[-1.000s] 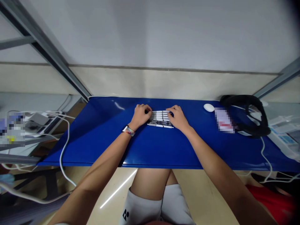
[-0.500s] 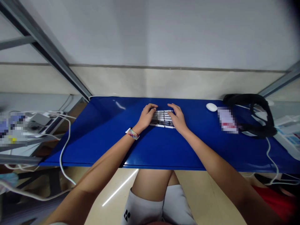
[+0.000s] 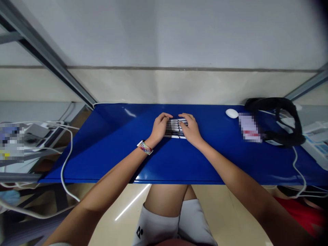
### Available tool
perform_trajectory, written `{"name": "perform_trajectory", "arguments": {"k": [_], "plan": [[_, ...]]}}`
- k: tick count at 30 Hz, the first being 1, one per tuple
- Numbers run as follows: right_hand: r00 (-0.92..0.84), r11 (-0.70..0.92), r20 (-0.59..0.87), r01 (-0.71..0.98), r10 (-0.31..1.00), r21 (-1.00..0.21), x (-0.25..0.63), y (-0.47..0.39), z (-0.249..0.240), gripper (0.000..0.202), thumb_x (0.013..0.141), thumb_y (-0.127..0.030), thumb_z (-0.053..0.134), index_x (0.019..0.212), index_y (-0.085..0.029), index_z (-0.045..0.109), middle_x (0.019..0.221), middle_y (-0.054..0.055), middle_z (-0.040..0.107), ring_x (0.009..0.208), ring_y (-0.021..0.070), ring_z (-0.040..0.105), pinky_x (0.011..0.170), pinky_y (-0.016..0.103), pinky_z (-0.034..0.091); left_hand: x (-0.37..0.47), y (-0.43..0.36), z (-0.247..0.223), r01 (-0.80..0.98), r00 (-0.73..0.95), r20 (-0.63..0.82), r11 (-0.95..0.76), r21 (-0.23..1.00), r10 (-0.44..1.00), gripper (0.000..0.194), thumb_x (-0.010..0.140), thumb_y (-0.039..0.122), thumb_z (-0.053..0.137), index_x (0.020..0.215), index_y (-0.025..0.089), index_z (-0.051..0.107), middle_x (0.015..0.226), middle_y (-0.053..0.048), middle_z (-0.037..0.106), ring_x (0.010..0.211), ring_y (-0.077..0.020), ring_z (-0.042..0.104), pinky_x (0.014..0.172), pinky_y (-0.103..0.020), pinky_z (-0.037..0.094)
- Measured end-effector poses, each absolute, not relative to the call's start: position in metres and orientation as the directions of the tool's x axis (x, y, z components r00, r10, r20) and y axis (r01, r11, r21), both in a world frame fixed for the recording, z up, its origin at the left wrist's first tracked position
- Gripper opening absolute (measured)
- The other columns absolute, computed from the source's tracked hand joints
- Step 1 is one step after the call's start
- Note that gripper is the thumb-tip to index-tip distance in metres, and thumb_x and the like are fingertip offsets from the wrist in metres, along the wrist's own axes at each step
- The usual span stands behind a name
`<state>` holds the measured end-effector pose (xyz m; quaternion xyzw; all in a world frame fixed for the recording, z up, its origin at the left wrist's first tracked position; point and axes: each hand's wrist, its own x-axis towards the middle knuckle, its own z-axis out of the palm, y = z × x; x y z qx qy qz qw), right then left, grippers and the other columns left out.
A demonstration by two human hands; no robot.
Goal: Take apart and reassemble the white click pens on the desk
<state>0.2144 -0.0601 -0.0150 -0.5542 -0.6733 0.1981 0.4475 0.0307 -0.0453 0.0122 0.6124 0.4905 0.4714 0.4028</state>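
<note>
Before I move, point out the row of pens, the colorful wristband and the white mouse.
Row of pens point(image 3: 175, 128): head view, middle pens between the hands.
Colorful wristband point(image 3: 145, 147): head view, patterned band.
White mouse point(image 3: 232, 113): head view, top shell.

And here the tabletop shines smooth and glossy blue, bright streaks along its surface; the mouse looks like smooth white plastic. Over to the shorts, soft matt cloth; the frame post reads as grey metal; the wall looks flat and smooth.
</note>
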Motion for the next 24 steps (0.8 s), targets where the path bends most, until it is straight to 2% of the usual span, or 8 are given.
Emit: {"name": "perform_trajectory", "arguments": {"k": [11,15,19,22,24], "plan": [[-0.013,0.311,0.380,0.601,0.925,-0.736,0.214,-0.061,-0.012,0.034,0.097,-0.023,0.057,0.126,-0.025,0.074,0.136,0.014,0.071,0.136,0.0349,0.060,0.121,0.058,0.046,0.031,-0.047,0.012,0.226,0.062,0.185,-0.194,0.955,0.981,0.023,0.098,0.021,0.049,0.095,0.022,0.072,0.104,-0.006,0.077,0.105,-0.0241,0.070,0.102,-0.039,0.055],[-0.026,0.302,0.367,0.625,0.930,-0.720,0.215,-0.059,-0.015,0.030,0.099,-0.025,0.057,0.123,-0.026,0.075,0.139,0.014,0.070,0.147,0.0369,0.054,0.124,0.063,0.042,0.030,-0.045,0.011,0.262,0.060,0.202,-0.211,0.942,0.977,0.024,0.099,0.020,0.048,0.094,0.022,0.071,0.107,-0.006,0.078,0.110,-0.0242,0.071,0.106,-0.040,0.054],[-0.073,0.366,0.430,0.661,0.900,-0.654,0.217,-0.065,-0.009,0.027,0.100,-0.026,0.060,0.122,-0.024,0.074,0.148,0.016,0.064,0.157,0.0406,0.044,0.129,0.068,0.036,0.026,-0.038,0.006,0.319,-0.015,0.246,-0.228,0.920,0.969,0.022,0.100,0.019,0.049,0.094,0.022,0.070,0.114,-0.006,0.078,0.118,-0.0242,0.071,0.111,-0.040,0.053],[-0.199,0.489,0.491,0.653,0.848,-0.579,0.215,-0.073,0.003,0.019,0.102,-0.025,0.058,0.111,-0.026,0.075,0.150,0.014,0.063,0.156,0.0386,0.046,0.126,0.068,0.040,0.021,-0.031,0.002,0.306,-0.140,0.281,-0.228,0.924,0.950,0.025,0.107,0.025,0.045,0.107,0.022,0.071,0.119,-0.008,0.079,0.119,-0.0226,0.073,0.112,-0.039,0.053],[-0.306,0.576,0.512,0.621,0.803,-0.532,0.213,-0.079,0.010,0.019,0.103,-0.023,0.057,0.101,-0.026,0.075,0.143,0.014,0.068,0.152,0.0365,0.049,0.124,0.066,0.044,0.017,-0.028,0.001,0.242,-0.174,0.301,-0.256,0.936,0.937,0.036,0.113,0.034,0.037,0.129,0.022,0.067,0.110,-0.008,0.082,0.114,-0.0215,0.076,0.114,-0.039,0.053]]}}
